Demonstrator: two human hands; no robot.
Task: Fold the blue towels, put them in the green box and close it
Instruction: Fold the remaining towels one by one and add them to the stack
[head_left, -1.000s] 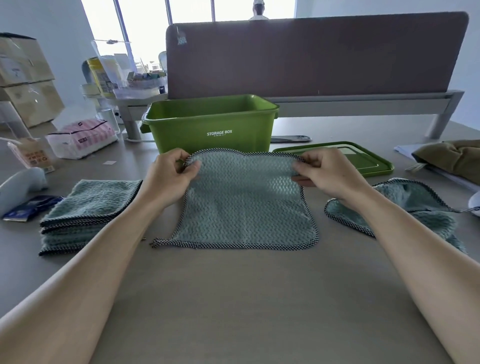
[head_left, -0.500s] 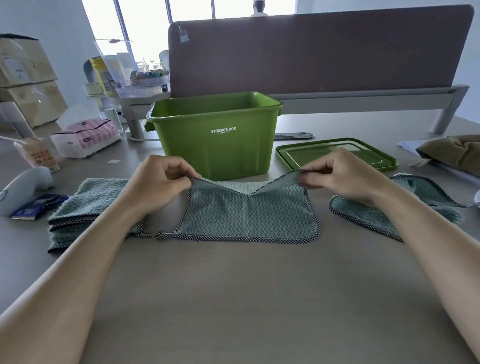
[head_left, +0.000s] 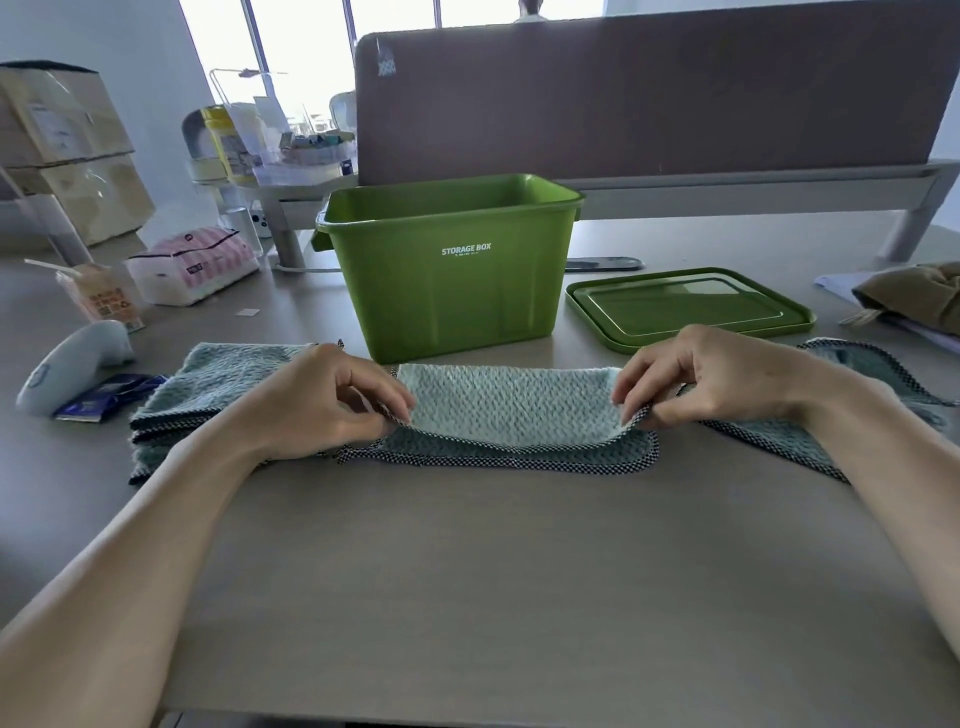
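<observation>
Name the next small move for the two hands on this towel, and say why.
Probably lay the lifted edge down onto the near hem and flatten it: the left hand and right hand pinch the towel corners just above that hem, so the half-fold looks nearly closed.

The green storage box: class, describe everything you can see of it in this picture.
The green storage box is an open, rectangular tub that looks like glossy plastic, with a rolled rim, a handle lug on its left end and white "STORAGE BOX" lettering on its front wall. It stands upright on the table, behind the towel being folded. No towels show inside, though its floor is hidden. Its matching lid lies flat on the table to its right, apart from it. Neither hand touches it.
</observation>
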